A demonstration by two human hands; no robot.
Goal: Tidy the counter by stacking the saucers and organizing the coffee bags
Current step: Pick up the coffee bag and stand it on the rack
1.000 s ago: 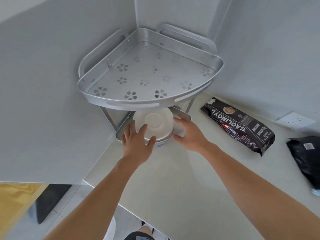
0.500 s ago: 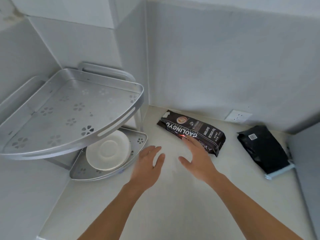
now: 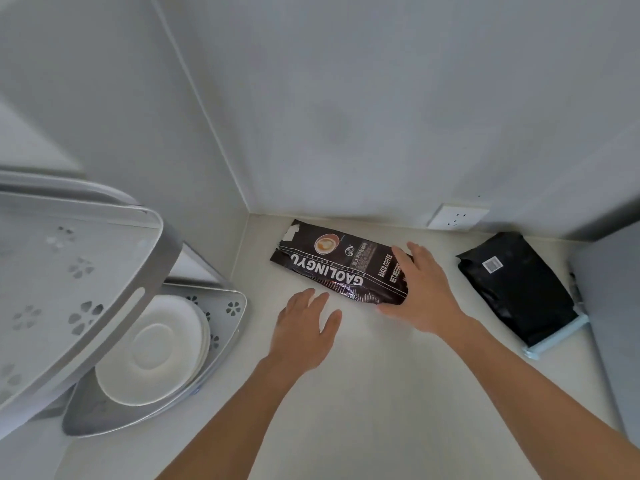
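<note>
White saucers sit stacked on the lower tier of a metal corner rack at the left. A dark brown coffee bag printed GAOLINGYU lies flat on the pale counter near the back wall. My right hand rests over the bag's right end, fingers spread, thumb at its lower edge. My left hand hovers flat just below the bag's left half, fingers apart, holding nothing. A second, black coffee bag lies at the right.
The rack's upper tier overhangs the saucers. A wall socket sits behind the bags. A grey panel borders the counter on the right, with a pale blue strip under the black bag.
Both hands have left the saucers in the rack and moved right to the brown coffee bag. My right hand now lies on the bag's end; my view has swung right.
</note>
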